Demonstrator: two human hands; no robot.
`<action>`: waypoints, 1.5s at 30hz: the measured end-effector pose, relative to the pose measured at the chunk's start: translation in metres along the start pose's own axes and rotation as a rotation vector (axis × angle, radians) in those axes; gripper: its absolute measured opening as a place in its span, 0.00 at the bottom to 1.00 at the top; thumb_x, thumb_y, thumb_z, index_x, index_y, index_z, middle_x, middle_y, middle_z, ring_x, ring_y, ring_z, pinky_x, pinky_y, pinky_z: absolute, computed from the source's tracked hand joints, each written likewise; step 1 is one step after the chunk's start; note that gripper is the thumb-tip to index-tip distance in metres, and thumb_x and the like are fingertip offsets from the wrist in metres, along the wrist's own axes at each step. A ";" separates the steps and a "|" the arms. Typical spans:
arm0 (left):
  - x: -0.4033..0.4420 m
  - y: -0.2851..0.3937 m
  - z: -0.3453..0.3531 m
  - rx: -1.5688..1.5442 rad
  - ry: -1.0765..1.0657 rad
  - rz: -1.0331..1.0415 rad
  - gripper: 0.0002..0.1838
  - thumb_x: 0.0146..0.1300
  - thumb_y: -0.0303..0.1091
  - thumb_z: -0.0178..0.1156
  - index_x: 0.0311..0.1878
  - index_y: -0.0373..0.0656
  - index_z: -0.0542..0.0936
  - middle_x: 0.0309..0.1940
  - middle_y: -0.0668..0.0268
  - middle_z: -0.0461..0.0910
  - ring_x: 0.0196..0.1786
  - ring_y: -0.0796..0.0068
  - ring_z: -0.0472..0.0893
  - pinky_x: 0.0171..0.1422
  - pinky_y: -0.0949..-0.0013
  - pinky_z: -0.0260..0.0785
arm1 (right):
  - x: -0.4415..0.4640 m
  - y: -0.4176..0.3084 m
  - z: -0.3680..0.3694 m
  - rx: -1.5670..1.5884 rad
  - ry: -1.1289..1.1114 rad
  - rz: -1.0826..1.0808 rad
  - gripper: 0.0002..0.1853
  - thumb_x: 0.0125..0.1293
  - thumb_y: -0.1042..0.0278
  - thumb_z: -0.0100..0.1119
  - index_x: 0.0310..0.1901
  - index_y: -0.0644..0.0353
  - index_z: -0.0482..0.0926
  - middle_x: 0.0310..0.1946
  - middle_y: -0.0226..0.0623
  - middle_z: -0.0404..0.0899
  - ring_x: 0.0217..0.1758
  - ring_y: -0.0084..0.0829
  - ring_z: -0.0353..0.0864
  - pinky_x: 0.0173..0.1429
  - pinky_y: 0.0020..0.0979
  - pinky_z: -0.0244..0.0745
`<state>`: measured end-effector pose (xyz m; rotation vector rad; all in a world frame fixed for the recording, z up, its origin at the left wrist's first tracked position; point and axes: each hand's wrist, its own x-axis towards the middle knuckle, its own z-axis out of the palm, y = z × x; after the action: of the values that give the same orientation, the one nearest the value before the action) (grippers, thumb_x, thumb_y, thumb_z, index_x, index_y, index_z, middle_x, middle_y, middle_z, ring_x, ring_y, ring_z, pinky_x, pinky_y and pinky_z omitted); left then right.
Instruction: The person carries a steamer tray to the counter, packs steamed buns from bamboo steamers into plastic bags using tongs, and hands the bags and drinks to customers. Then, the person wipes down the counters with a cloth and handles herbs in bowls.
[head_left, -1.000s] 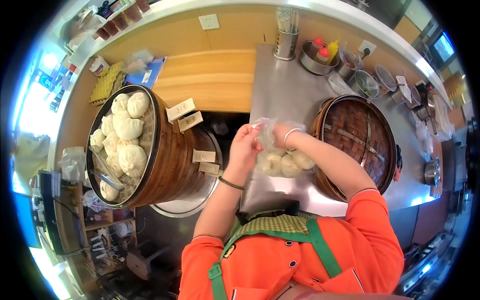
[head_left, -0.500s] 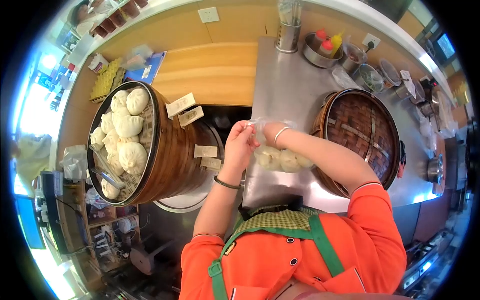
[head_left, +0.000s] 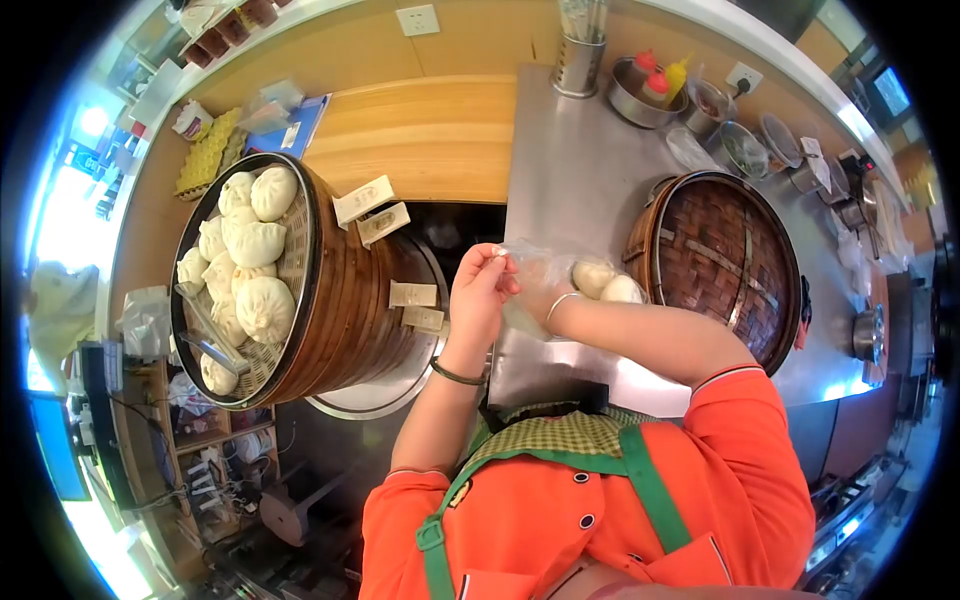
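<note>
My left hand (head_left: 480,292) is closed in a pinch on the edge of a clear plastic bag (head_left: 520,258). Close beside it, my right hand (head_left: 541,287) is against the bag, its fingers blurred and partly covered by the film. White steamed buns (head_left: 594,278) show through the plastic just beyond my right wrist, near the covered steamer. At the left, a tall bamboo steamer (head_left: 345,300) holds several more buns (head_left: 266,309), with metal tongs (head_left: 212,325) resting along its near side.
A woven-lidded bamboo steamer (head_left: 700,240) stands on the steel counter (head_left: 570,150) at right. Behind it are a metal bowl (head_left: 640,112) with sauce bottles and several containers. A wooden board (head_left: 410,140) lies at the back, and yellow egg trays (head_left: 212,152) are at far left.
The bagged buns have swung right and away from me, from below my right forearm to beyond the wrist. My right hand has dropped slightly toward me; my left keeps its pinch.
</note>
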<state>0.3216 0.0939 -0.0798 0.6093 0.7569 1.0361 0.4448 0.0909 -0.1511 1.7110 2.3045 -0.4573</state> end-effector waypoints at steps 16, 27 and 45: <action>-0.008 -0.004 0.018 0.074 -0.107 0.032 0.03 0.64 0.26 0.47 0.39 0.44 0.71 0.28 0.69 0.73 0.26 0.81 0.71 0.32 0.77 0.65 | -0.026 0.014 -0.047 0.108 -0.048 -0.067 0.26 0.47 0.63 0.64 0.50 0.60 0.71 0.50 0.41 0.72 0.50 0.39 0.75 0.51 0.35 0.70; 0.043 -0.055 -0.044 1.182 0.045 0.550 0.31 0.49 0.36 0.63 0.56 0.34 0.67 0.40 0.52 0.75 0.44 0.55 0.74 0.54 0.64 0.65 | -0.008 0.048 -0.051 0.278 -0.137 -0.006 0.19 0.49 0.58 0.59 0.42 0.57 0.78 0.38 0.44 0.79 0.42 0.41 0.78 0.49 0.37 0.71; 0.057 -0.099 -0.051 1.331 0.358 0.468 0.02 0.57 0.25 0.48 0.31 0.38 0.70 0.33 0.52 0.72 0.35 0.48 0.73 0.40 0.58 0.67 | -0.018 0.059 -0.058 0.131 0.110 0.060 0.23 0.49 0.49 0.54 0.40 0.57 0.80 0.46 0.44 0.76 0.50 0.40 0.74 0.55 0.37 0.66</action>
<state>0.3514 0.1123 -0.2003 1.8269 1.6793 0.9640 0.5067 0.1128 -0.0977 1.9057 2.3378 -0.5263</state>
